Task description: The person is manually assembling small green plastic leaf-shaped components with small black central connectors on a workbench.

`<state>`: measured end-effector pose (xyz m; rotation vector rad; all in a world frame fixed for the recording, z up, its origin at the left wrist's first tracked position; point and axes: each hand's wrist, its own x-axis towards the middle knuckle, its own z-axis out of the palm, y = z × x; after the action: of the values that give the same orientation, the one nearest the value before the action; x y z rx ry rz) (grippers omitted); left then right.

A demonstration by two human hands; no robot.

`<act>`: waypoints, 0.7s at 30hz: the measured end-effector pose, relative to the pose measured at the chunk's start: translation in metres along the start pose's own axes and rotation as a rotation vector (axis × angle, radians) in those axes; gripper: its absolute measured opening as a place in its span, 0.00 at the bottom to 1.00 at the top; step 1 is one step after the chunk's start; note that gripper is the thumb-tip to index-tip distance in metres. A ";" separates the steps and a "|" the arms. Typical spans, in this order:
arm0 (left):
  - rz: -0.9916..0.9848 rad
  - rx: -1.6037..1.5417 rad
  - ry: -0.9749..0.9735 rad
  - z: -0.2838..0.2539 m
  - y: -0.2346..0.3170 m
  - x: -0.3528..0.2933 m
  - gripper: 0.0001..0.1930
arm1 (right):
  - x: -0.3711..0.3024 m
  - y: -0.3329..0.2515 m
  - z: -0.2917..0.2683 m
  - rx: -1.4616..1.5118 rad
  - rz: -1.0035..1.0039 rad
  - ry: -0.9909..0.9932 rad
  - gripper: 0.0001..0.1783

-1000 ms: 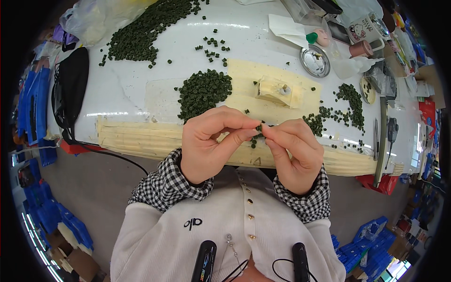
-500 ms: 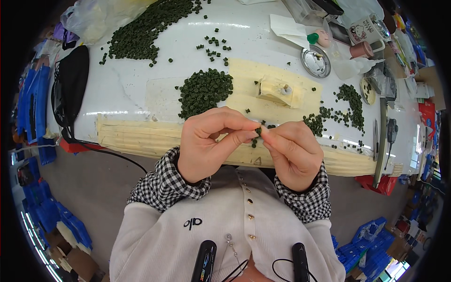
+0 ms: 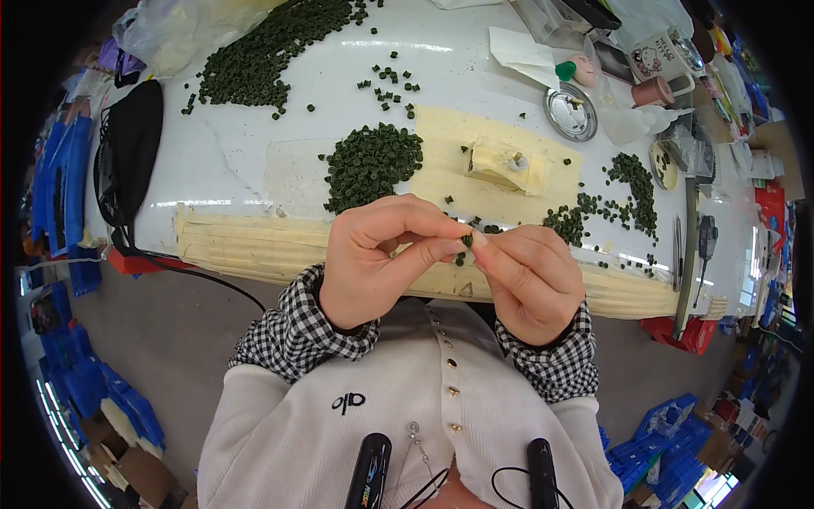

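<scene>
My left hand [image 3: 373,259] pinches a small dark green part [image 3: 467,241] between thumb and forefinger, above the table's near edge. My right hand [image 3: 538,280] is closed too, and its thumb and fingertips press on the same part from the right. Fingertips cover most of it, so its exact shape is hidden. Just beyond the left hand lies a dense pile of small dark green parts [image 3: 373,165]. More loose green parts [image 3: 566,225] lie beyond the right hand. A tape-wrapped block with a small upright peg [image 3: 500,165] stands on a yellowish sheet [image 3: 437,140] past both hands.
A larger heap of green parts [image 3: 246,75] lies at the back left beside a clear plastic bag [image 3: 174,38]. Back right are a round metal lid [image 3: 570,114], a white mug [image 3: 661,58] and a pinkish spool [image 3: 653,91]. Yellowish tape [image 3: 246,244] covers the near edge.
My right thumb and fingers have shifted slightly around the small green part. My left hand holds almost the same position, and the piles look unchanged.
</scene>
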<state>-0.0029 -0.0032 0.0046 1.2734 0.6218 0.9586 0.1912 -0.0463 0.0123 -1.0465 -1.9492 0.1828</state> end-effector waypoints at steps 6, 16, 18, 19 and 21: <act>-0.039 -0.077 -0.006 0.000 -0.001 0.000 0.09 | -0.001 0.002 0.001 -0.018 -0.033 0.004 0.20; -0.004 0.025 0.082 0.002 0.003 0.003 0.07 | 0.031 0.029 -0.016 -0.279 0.269 0.135 0.11; 0.014 0.035 0.086 0.002 0.003 0.002 0.07 | 0.037 0.032 -0.016 -0.337 0.256 0.060 0.10; 0.022 0.040 0.088 0.002 0.004 0.003 0.07 | 0.039 0.033 -0.015 -0.353 0.262 0.033 0.10; 0.025 0.050 0.088 0.001 0.004 0.002 0.07 | 0.039 0.035 -0.014 -0.365 0.245 0.015 0.09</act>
<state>-0.0017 -0.0020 0.0094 1.2910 0.7026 1.0298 0.2135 0.0010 0.0286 -1.5218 -1.8776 -0.0507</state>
